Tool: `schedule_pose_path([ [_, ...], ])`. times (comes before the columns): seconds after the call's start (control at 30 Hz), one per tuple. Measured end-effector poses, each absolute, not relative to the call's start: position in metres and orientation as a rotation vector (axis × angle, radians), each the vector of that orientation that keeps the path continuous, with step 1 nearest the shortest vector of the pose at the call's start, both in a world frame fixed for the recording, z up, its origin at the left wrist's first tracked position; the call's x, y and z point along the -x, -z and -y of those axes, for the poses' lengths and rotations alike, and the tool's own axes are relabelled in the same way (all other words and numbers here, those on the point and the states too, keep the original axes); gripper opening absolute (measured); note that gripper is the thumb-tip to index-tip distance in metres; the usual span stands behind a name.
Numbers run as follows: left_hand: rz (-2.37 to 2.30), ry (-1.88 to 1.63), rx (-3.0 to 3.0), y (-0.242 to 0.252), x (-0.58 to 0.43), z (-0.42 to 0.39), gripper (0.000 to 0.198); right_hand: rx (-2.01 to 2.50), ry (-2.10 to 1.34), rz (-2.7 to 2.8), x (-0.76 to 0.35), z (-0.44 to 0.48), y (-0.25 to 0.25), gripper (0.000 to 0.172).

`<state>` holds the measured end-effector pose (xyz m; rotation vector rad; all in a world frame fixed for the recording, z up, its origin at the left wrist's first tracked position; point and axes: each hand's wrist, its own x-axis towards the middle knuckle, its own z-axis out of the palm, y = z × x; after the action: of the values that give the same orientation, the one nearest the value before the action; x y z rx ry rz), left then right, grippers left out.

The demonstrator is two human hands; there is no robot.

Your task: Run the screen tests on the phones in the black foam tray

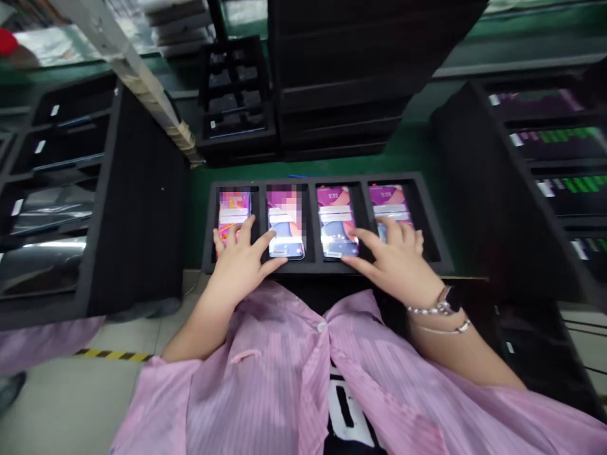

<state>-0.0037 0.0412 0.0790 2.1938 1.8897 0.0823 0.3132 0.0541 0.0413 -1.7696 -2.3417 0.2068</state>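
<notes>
We find four lit phones, one per compartment, in a black tray on the green bench. The left hand is spread wide over the two left phones, the right hand likewise over the two right ones. Neither grips anything; we cannot tell exactly which fingertips make contact. Dark tray stacks stand on either side.

In the middle of the frame a gap opens between the left hand and right hand, above the central divider of the black tray. Past its far edge, a narrow green strip leaves passage, walled off at top centre by a dark stack. Black tray piles block the left and right, while a pale post slants through the upper left.
</notes>
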Motion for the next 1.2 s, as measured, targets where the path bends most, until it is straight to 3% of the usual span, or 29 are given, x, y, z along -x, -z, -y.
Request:
schedule_pose_path([
  [0.1, -1.949, -0.081, -2.116, -0.085, 0.002, -0.074, 0.065, 1.860, -0.371, 2.247, -0.312, -0.088, -0.043, 0.065],
  [0.23, -2.025, -0.455, -2.171, -0.101, 0.008, -0.091, 0.086, 1.730, -0.281, 2.101, -0.314, -0.100, -0.072, 0.069],
  [0.4, -1.890, -0.769, -2.357, -0.096, 0.016, -0.059, 0.080, 1.258, -0.074, 2.136, -0.308, -0.066, -0.090, 0.057],
  [0.63, -1.934, -0.751, -2.420, -0.041, 0.003, -0.044, 0.064, 1.286, -0.080, 2.200, -0.283, -0.053, -0.034, 0.049],
  [1.0, -1.966, -0.426, -2.320, -0.045, -0.001, -0.049, 0.074, 1.380, -0.168, 2.309, -0.277, -0.055, -0.034, 0.072],
  [1.2, -1.979, -0.444, -2.309, -0.054, 0.003, -0.054, 0.071, 1.398, -0.158, 2.336, -0.286, -0.060, -0.037, 0.069],
])
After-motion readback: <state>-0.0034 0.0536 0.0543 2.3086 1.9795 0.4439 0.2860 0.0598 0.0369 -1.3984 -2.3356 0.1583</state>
